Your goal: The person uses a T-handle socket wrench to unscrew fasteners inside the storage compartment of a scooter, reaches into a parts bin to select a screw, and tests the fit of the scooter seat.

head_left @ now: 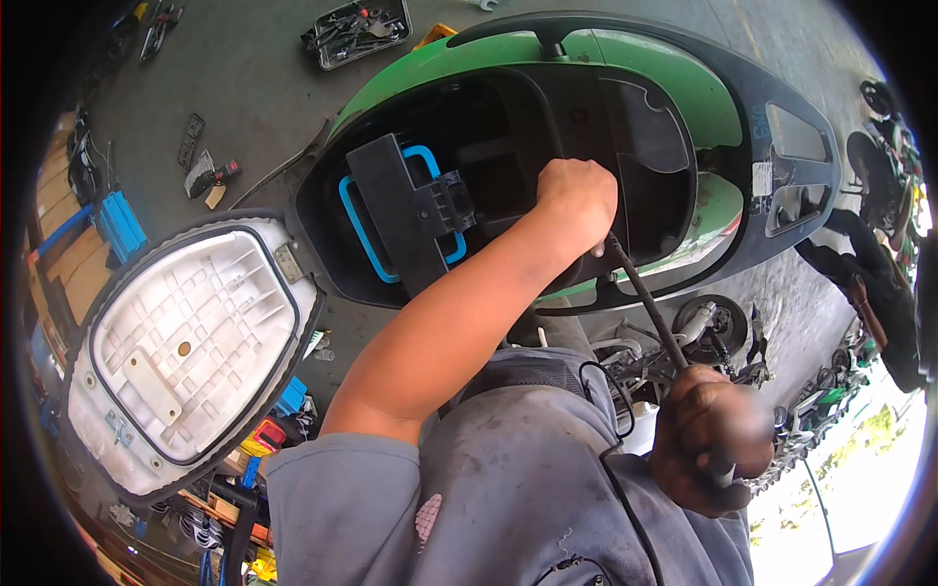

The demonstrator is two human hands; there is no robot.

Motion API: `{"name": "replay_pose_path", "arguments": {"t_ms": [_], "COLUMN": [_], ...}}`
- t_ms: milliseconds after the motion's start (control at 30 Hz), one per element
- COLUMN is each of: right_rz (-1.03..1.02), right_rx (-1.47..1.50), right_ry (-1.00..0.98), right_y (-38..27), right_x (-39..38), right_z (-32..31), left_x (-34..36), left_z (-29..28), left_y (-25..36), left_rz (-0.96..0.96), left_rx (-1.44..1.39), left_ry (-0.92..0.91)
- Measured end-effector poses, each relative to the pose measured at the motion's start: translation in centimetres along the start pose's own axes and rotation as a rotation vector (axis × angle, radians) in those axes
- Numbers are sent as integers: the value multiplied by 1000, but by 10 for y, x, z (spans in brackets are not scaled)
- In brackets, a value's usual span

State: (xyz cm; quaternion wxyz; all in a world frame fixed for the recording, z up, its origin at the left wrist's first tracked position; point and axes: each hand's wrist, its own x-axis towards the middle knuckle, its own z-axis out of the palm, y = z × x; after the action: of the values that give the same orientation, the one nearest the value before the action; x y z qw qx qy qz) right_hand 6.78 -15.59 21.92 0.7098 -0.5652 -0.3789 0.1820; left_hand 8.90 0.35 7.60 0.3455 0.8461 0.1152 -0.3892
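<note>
A green and black scooter [718,103] lies before me, its storage compartment [645,195] uncovered. My left hand [576,200] is a closed fist above the compartment's right part, against the upper end of a long dark rod [647,298]. The rod slants down to the right to my right hand [696,439], whose fingers are wrapped round its lower end near my body. A blur covers part of that hand, and a pale bit shows below its fingers. In the compartment's left part sits a black bracket [399,210] with two blue handles [354,230].
The scooter's upturned seat [195,342] swings out to the left, its white underside up. A metal tool tray [386,49] lies on the floor beyond. Loose parts [202,174] lie left of the scooter. Other motorcycles [718,327] stand to the right. A black cable [614,459] hangs over my shirt.
</note>
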Motion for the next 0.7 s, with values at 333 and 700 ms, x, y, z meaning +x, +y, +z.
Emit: {"name": "replay_pose_path", "arguments": {"t_ms": [333,700], "right_rz": [19,19], "right_rx": [-54,12], "right_ry": [175,139], "right_y": [-5,-6], "right_x": [-3,-8], "right_z": [-7,-13], "left_x": [6,-18], "left_z": [-6,28], "left_y": [3,-8], "left_rz": [-113,18], "left_rx": [-86,-70], "left_ry": [-62,366]}}
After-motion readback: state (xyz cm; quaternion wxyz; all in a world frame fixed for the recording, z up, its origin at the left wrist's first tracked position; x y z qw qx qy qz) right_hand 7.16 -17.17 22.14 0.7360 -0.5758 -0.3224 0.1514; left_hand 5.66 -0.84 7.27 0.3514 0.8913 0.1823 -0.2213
